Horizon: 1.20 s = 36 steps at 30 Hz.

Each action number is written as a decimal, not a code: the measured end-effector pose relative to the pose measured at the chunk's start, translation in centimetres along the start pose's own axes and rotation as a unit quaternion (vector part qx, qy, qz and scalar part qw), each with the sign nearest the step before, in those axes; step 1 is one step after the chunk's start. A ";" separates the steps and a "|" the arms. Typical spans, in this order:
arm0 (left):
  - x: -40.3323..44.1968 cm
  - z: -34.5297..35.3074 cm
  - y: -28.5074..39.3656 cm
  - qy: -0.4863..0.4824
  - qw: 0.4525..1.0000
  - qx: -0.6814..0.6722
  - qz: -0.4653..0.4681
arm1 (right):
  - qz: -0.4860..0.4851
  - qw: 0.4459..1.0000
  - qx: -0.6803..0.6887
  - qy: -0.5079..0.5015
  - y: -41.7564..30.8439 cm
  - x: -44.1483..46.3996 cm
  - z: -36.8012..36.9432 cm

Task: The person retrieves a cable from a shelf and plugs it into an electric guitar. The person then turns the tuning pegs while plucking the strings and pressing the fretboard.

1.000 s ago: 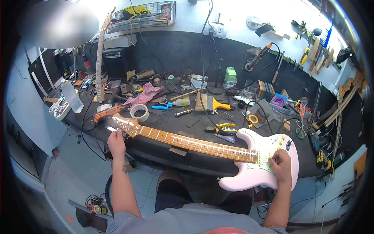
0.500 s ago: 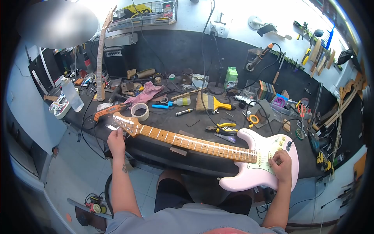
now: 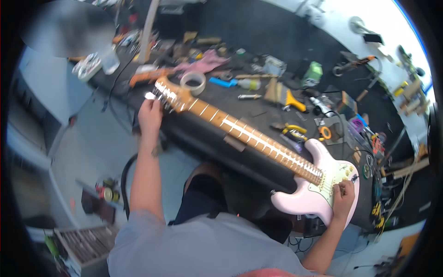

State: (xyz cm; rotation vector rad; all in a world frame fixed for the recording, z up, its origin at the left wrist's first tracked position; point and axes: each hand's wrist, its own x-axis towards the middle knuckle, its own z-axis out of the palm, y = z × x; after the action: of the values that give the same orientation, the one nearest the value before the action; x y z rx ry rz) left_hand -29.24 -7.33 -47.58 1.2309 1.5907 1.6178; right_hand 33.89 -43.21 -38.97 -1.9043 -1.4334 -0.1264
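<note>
A pale pink electric guitar (image 3: 295, 201) with a maple neck (image 3: 251, 136) lies slanted along the bench's near edge, its headstock (image 3: 174, 93) at upper left. Beside the headstock, the fingers of my left hand (image 3: 150, 114) are closed at the tuning pegs (image 3: 165, 102). A bright, shiny piece (image 3: 150, 95) shows at those fingertips, too blurred to name. My right hand (image 3: 344, 196) rests over the strings on the mint-green pickguard (image 3: 342, 173), fingers curled and pinched together. Whether a pick is between them is hidden. A small wooden block (image 3: 234, 143) sits under the neck.
Behind the guitar, the dark bench (image 3: 203, 131) holds a masking tape roll (image 3: 193, 83), an orange power tool (image 3: 150, 76), a wide brush (image 3: 284, 96), yellow-handled pliers (image 3: 293, 131) and a pink cloth (image 3: 205, 62). A drawer unit (image 3: 85, 244) stands at lower left.
The view has turned and tilted, so bench and guitar appear more slanted, and the picture is blurrier. Both hands keep their places, left at the headstock, right over the strings.
</note>
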 end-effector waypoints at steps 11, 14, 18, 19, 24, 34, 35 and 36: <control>1.3 -1.5 0.1 -0.021 0.927 0.208 0.311 | -0.024 1.000 -0.014 0.007 -0.9 0.2 -0.1; 0.6 -1.3 1.1 -0.043 0.957 0.151 0.244 | -0.009 1.000 -0.008 0.021 -0.7 0.0 -0.2; 1.0 -1.6 -0.5 -0.050 0.966 0.111 0.227 | -0.001 1.000 -0.008 0.028 -1.4 0.0 0.0; 1.0 -1.6 -0.6 -0.050 0.966 0.119 0.226 | -0.003 1.000 -0.013 0.027 -1.5 0.0 0.0; 0.7 -1.1 -0.9 -0.017 0.957 0.134 0.258 | 0.001 0.999 -0.009 0.030 -1.7 0.0 0.0; 2.3 -1.0 -2.8 -0.012 0.960 0.071 0.271 | 0.001 0.999 -0.047 0.025 -0.8 0.2 0.2; 2.8 -1.6 -3.6 -0.043 0.985 0.019 0.167 | -0.018 0.999 -0.041 0.024 -0.2 0.3 0.5; 2.6 -1.9 -2.4 -0.072 0.992 -0.070 0.073 | -0.010 0.999 -0.049 0.007 0.0 0.4 0.6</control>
State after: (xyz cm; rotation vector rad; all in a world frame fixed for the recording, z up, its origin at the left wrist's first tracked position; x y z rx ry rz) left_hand -32.51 -5.60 -49.07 1.3824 1.3031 1.6589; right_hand 33.79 -42.53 -39.24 -1.9642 -1.4609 -0.2229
